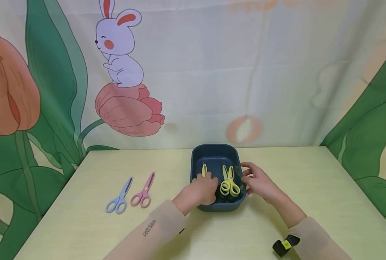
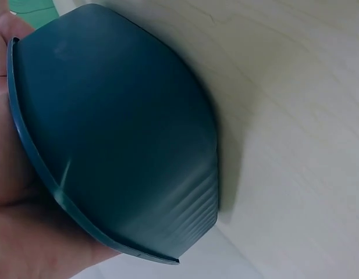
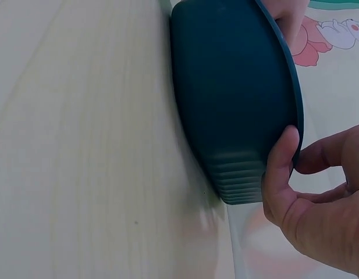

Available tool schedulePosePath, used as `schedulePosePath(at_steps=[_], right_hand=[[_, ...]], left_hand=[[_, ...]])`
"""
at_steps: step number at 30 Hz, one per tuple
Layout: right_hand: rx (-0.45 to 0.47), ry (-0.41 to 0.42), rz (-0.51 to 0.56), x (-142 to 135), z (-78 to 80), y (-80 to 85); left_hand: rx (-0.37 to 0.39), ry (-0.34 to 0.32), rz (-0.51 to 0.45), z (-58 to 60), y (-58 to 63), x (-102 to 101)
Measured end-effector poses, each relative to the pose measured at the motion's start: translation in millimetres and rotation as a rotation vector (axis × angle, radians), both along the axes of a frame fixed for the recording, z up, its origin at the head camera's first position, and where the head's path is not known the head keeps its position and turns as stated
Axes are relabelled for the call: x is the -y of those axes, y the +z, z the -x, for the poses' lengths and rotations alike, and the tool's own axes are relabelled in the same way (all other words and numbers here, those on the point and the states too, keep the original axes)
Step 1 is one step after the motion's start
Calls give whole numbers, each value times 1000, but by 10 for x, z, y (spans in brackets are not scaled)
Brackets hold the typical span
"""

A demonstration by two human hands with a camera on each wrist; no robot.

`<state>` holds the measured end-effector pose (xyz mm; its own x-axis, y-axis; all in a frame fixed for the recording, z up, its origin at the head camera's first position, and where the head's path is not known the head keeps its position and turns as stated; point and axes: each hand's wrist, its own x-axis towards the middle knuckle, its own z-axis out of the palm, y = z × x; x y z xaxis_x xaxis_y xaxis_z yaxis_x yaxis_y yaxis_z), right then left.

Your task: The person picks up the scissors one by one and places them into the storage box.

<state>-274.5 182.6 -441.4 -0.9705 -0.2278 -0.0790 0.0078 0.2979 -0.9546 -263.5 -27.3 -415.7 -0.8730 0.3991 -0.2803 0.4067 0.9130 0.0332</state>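
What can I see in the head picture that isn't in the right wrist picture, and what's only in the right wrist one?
Only the head view shows scissors: blue scissors and pink scissors on the table, and yellow scissors inside the bin.

Only the right wrist view clearly shows the ridges on the bin's outer wall.

Both show the bin, the table, the right hand at the bin's rim, part of the left hand, and the rabbit on the cloth behind.
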Motion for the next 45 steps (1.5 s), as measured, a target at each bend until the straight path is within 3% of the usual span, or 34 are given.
schedulePosePath(at_steps=[5,13,18,25,30,33,39,45], right_hand=[[0,6,6,-2,-6,9],[8,15,5,-12,-3,7],[12,7,13,-6,6,0],[15,6,26,0,-11,-1],[15,6,20,7,-12,19],[13,8,12,0,-6,20],[5,17,5,-16,1,12],[8,17,9,-8,-11,-5]], left_hand=[[-31,-15,5,-14,-2,6],[-156,-46,-33,-82,36,41],[-198,-67,-163,-108,88,111],[-246,-89,-377,-122,67,299],[-250,-74,-553,-123,63,477],[-277,-65,-598,-121,58,581],[-300,15,-615,-151,43,767],[-316,99,-566,-171,-38,946]])
